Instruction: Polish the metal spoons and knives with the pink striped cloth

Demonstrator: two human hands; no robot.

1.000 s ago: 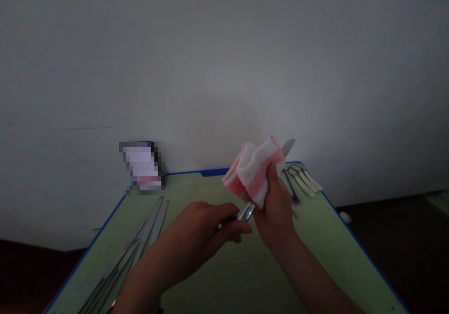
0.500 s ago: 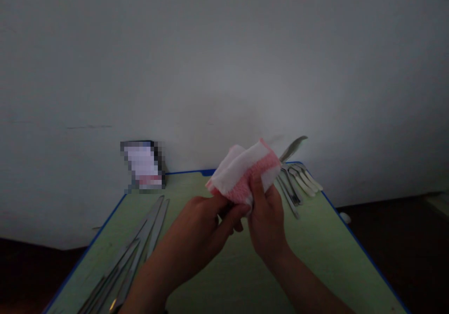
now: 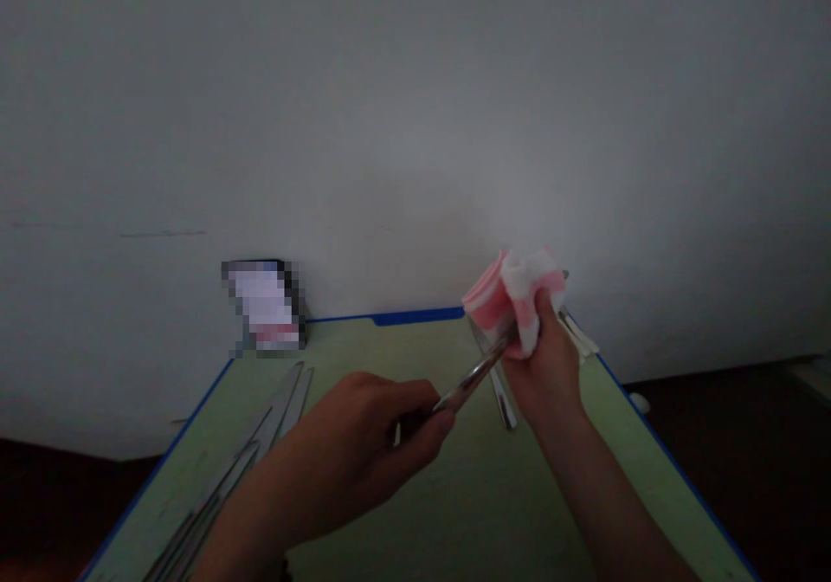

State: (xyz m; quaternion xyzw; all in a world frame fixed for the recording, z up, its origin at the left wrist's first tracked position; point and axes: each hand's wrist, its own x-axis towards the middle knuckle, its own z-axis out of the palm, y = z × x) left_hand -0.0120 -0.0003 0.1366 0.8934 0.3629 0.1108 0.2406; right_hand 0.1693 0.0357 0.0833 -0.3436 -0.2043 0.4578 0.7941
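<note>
My left hand [image 3: 383,430] is closed around the end of the metal handle of a table knife [image 3: 471,387], which slants up and to the right. My right hand [image 3: 545,357] grips a folded pink-and-white cloth [image 3: 516,292] wrapped about the knife's far part. Only a small tip of the knife shows past the cloth; most of its blade is hidden. Beneath the held knife, another metal knife [image 3: 503,404] lies on the green table [image 3: 415,495], partly covered by the cloth and my right hand.
Several long metal blades [image 3: 214,487] lie at the table's left, partly behind my left arm. White-handled cutlery [image 3: 580,335] rests at the right edge, mostly hidden by my right hand. A blurred-out phone-like screen [image 3: 263,305] leans against the wall [image 3: 415,132] at the back left.
The cloth and my right hand have moved right along the knife, away from my left hand. The handle has come into view, and the blade tip is now mostly covered.
</note>
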